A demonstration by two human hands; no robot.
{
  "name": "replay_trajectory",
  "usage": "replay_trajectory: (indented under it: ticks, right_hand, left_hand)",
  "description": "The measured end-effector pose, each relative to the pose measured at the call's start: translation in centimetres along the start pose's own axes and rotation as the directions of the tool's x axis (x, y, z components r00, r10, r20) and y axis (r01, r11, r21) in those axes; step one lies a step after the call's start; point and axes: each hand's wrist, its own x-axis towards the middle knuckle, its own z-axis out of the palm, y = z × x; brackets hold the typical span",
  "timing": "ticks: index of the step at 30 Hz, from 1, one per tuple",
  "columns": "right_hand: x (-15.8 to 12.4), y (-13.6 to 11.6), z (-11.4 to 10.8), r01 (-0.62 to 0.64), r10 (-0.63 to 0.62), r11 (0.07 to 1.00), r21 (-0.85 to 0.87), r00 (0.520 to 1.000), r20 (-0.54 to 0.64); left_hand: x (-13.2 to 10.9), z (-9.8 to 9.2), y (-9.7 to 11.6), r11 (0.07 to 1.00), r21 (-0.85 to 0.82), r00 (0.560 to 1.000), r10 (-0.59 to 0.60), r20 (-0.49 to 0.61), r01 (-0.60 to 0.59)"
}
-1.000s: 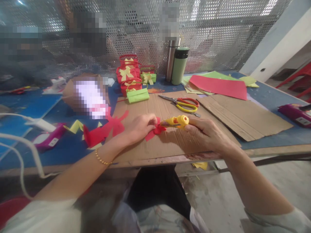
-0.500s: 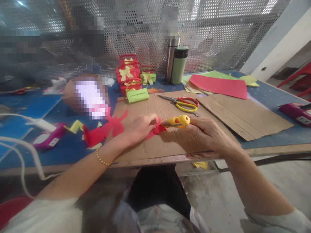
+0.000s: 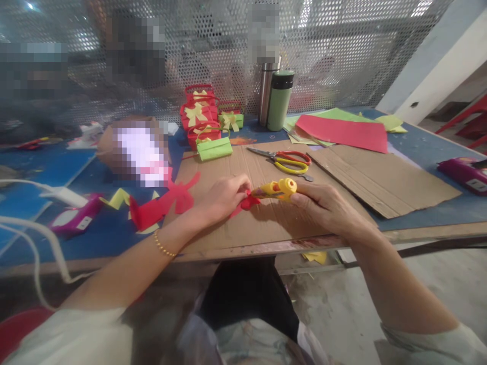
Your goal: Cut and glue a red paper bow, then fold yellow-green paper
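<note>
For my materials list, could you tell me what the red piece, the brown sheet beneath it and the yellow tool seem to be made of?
The red piece: thin matte paper or craft foam; flat, cleanly cut edges. The brown sheet: dull corrugated cardboard; parallel ribs show. The yellow tool: probably moulded plastic; smooth, slightly shiny.

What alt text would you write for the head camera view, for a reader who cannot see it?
The left hand pins a small red paper piece on a cardboard sheet, while the right hand holds a yellow tool against it. Scissors lie behind.
</note>
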Motion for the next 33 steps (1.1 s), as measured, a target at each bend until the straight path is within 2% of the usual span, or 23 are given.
replay_trajectory:
  ticks: [13,18,22,33]
  right_hand:
    - [-0.01,0.12,-0.12,0.008,-0.009,1.000,0.005,1.000,0.019]
    - [0.05,-0.02,-0.19,0.002,-0.002,1.000,-0.004,0.999,0.033]
    - [0.06,-0.10,-0.19,0.006,-0.005,1.000,-0.020,1.000,0.026]
    - [0.02,-0.01,-0.38,0.064,-0.063,0.997,0.038,0.997,-0.046]
  left_hand:
    - [0.20,0.14,-0.15,0.999,-0.036,1.000,-0.004,0.019,0.004]
    - [0.13,0.11,0.06,0.999,0.048,1.000,-0.018,-0.025,0.020]
    - [0.07,0.11,0.03,0.992,0.117,0.999,0.034,0.004,-0.034]
    - [0.16,0.17,-0.14,0.980,0.195,0.999,0.028,0.032,-0.034]
